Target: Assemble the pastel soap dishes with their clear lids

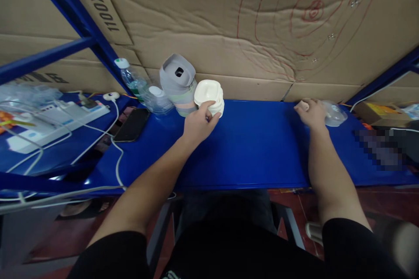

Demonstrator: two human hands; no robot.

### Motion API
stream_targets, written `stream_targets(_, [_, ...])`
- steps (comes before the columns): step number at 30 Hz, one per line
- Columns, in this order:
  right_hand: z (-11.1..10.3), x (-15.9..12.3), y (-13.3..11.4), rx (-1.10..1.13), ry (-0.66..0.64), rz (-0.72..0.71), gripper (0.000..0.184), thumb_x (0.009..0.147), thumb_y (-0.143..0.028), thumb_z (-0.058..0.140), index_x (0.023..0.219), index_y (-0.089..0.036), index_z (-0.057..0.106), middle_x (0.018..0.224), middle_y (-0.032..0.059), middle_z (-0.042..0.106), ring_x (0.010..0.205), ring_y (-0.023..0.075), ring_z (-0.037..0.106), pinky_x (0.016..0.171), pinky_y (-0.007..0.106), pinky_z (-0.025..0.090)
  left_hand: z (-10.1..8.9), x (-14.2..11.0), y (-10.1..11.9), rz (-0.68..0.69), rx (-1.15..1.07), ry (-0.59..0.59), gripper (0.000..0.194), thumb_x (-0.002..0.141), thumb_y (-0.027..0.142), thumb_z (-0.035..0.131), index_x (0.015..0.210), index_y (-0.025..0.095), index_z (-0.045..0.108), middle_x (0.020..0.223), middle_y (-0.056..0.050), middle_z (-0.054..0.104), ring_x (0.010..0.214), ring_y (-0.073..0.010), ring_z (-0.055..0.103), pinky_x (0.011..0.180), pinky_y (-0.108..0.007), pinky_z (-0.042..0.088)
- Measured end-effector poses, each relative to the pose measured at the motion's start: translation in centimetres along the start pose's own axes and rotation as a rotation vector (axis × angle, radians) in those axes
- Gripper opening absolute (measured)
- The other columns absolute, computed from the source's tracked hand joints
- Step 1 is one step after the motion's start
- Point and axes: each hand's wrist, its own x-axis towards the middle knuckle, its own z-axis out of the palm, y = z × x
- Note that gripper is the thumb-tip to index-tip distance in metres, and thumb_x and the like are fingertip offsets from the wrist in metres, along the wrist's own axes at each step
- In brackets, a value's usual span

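Observation:
A stack of small cream square dishes (208, 90) with rounded corners stands on the blue tabletop, left of the middle. My left hand (200, 123) is closed on its front edge, thumb and fingers against the side. Just behind it is a grey, pastel-banded bin-shaped container (178, 85) with a dark hole in its lid. Over by the right back edge, my right hand (312, 114) is closed, fingers down, on a small pale beige piece (303, 105); most of that piece is hidden. A clear plastic bowl-like thing (336, 114) lies right beside this hand.
Clear bottles (135, 85) stand left of the container, near a black phone (132, 124). White cables and a power strip (62, 126) occupy the left. Cardboard (209, 22) walls the back; blue frame posts rise at both sides. A cardboard box (381, 114) sits far right.

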Motion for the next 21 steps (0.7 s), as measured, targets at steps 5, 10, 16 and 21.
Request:
stream_targets(5, [-0.3,-0.4,-3.7,0.079,-0.007,-0.041,0.058,0.093,-0.058,0.060,0.133,-0.019,0.074,0.146,0.0219,0.063,0.138,0.0411,0.055,0.114,0.058,0.041,-0.5,1.2,-1.7,-0.085,0.012,-0.018,0.059,0.098,0.041,0.067,0.152,0.020,0.055,0.087,-0.002,0.076,0.092,-0.0241,0.071,0.082,-0.034,0.051])
stream_targets(10, [-0.1,-1.1,-5.6,0.121,-0.070,-0.133,0.061,0.093,-0.060,0.062,0.136,-0.019,0.073,0.148,0.0216,0.063,0.139,0.0403,0.056,0.117,0.058,0.041,0.0,2.0,-3.3,-0.061,-0.039,-0.013,0.043,0.101,0.037,0.061,0.140,0.019,0.063,0.081,-0.002,0.074,0.090,-0.0243,0.070,0.085,-0.036,0.050])
stream_targets(16, [0.4,-1.3,-6.0,0.138,-0.131,-0.167,0.061,0.092,-0.059,0.063,0.138,-0.020,0.073,0.150,0.0201,0.062,0.141,0.0397,0.055,0.119,0.059,0.040,0.0,2.4,-3.8,-0.089,-0.129,-0.033,0.036,0.100,0.036,0.062,0.132,0.022,0.062,0.076,0.002,0.072,0.083,-0.0214,0.071,0.083,-0.034,0.050])
stream_targets(21, [0.6,-1.3,-6.0,0.147,-0.153,-0.178,0.062,0.091,-0.059,0.064,0.138,-0.020,0.072,0.149,0.0206,0.063,0.141,0.0408,0.055,0.118,0.061,0.040,0.1,2.3,-3.8,-0.105,-0.142,-0.023,0.030,0.097,0.035,0.066,0.125,0.024,0.062,0.074,0.002,0.071,0.082,-0.0211,0.071,0.083,-0.035,0.051])
